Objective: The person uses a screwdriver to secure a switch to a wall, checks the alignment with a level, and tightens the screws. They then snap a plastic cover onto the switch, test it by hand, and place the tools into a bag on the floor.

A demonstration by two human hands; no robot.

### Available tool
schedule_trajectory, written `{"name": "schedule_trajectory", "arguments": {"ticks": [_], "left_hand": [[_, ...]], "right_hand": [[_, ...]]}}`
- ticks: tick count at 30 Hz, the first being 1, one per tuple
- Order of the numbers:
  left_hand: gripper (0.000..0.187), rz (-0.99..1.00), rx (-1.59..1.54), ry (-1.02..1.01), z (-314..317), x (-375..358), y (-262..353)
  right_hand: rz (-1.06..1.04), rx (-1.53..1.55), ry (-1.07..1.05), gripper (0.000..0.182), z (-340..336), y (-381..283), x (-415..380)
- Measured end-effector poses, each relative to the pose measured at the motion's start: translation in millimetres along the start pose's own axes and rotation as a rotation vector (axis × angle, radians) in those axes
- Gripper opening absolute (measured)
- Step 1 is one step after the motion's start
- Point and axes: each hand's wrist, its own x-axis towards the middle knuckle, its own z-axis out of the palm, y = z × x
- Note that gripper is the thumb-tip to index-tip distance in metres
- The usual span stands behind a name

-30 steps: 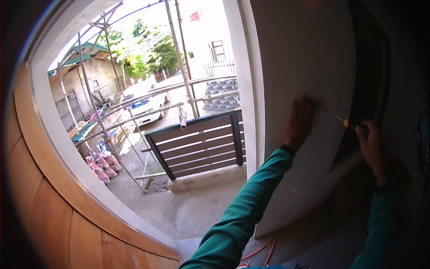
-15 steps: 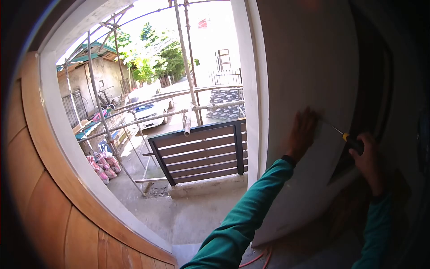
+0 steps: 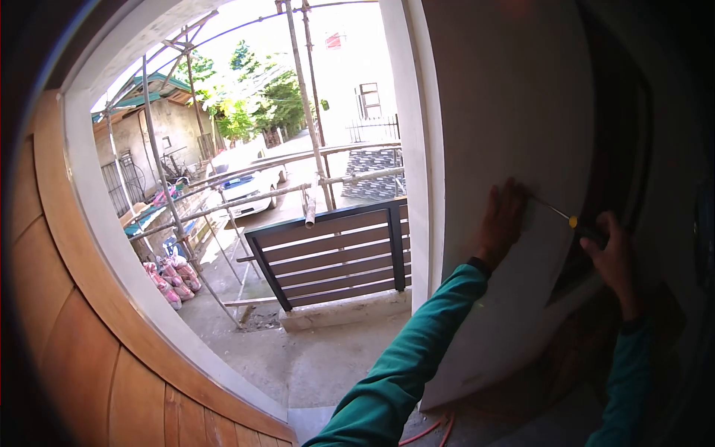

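Shadowed surface [image 3: 514, 97] behind hands [image 3: 500, 222] and screwdriver [image 3: 573, 221]

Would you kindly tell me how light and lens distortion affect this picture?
Head view: glare bleaches the sky outside; in the head view, deep shadow dims the left hand, right hand and screwdriver, leaving its tip hard to make out; also in the head view, the wooden boards look bowed, likely by the wide lens, and the corners darken.

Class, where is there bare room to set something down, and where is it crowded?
Bare: the concrete floor between the white door frame and the low curb. Crowded: by the left hand, screwdriver and right hand.
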Motion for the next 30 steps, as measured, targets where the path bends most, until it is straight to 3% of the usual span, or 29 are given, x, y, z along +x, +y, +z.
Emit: {"name": "schedule_trajectory", "arguments": {"ticks": [3,4,7,11,15,17,18,20,24,26,27,29,30], "left_hand": [[0.080,0.011,0.078,0.029,6.0,-0.3,-0.7],[0.081,0.032,0.070,0.007,5.2,-4.1,-1.2],[0.091,0.031,0.058,-0.264,-22.2,1.1,-6.2],[0.094,0.085,0.077,-0.267,-21.7,-4.3,-18.3],[0.094,0.059,0.068,-0.259,-20.3,-5.2,-22.6],[0.095,0.086,0.103,-0.286,-23.4,-4.9,-24.0],[0.095,0.079,0.156,-0.300,-23.0,-5.1,-25.0],[0.097,0.096,0.174,-0.313,-20.7,-3.5,-25.4],[0.098,0.124,0.270,-0.285,-15.8,-4.2,-27.5],[0.098,0.131,0.297,-0.278,-16.2,-3.6,-27.8],[0.097,0.147,0.330,-0.277,-17.5,-3.3,-28.6],[0.096,0.164,0.360,-0.280,-15.7,-4.6,-30.3],[0.097,0.158,0.351,-0.258,-13.0,-5.9,-31.2]], "right_hand": [[-0.107,-0.109,-0.043,0.040,-3.5,4.4,-0.6],[-0.037,-0.144,-0.001,0.044,2.2,8.9,-2.9],[0.090,0.000,0.008,0.048,24.8,36.5,2.8],[-0.238,-0.035,-0.010,0.041,20.6,17.4,3.9],[-0.155,-0.168,0.117,0.035,31.5,0.0,1.8],[0.171,-0.122,-0.125,0.032,25.1,-14.3,6.9],[0.201,-0.116,-0.121,0.032,26.3,-13.3,4.4],[-0.154,-0.070,0.029,0.028,27.8,-9.4,0.5],[-0.191,-0.233,0.127,0.030,40.6,-9.1,1.7],[0.103,-0.274,-0.159,0.028,30.7,-20.3,7.6],[0.115,-0.272,-0.163,0.028,32.4,-16.4,5.1],[-0.130,-0.143,0.042,0.029,39.6,-5.1,5.1],[-0.124,-0.141,0.038,0.029,44.7,0.1,5.9]]}}
